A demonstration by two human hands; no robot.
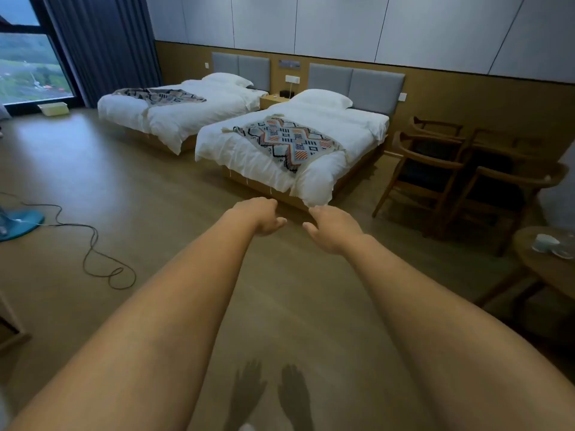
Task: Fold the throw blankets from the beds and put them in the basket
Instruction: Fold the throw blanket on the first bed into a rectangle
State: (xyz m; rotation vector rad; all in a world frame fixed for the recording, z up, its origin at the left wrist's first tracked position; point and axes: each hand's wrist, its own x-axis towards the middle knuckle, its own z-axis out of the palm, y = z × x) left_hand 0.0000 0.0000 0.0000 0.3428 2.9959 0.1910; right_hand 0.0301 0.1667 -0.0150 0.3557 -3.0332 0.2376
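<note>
Two white beds stand side by side. A patterned throw blanket [287, 140] with orange and grey diamonds lies spread across the foot of the near bed [249, 157]. A darker patterned throw blanket [161, 96] lies rumpled on the far bed [174, 119]. A pale yellow basket [53, 108] sits on the floor by the window. My left hand [263, 216] and my right hand [329, 227] are stretched out over the floor, short of the near bed's corner. Both hold nothing, their fingers loosely bent downward.
Wooden chairs [435, 169] stand to the right of the near bed, and a round wooden table [547, 269] with cups is at the right edge. A blue fan base [21, 223] and a looping cable [96, 262] lie on the floor at left.
</note>
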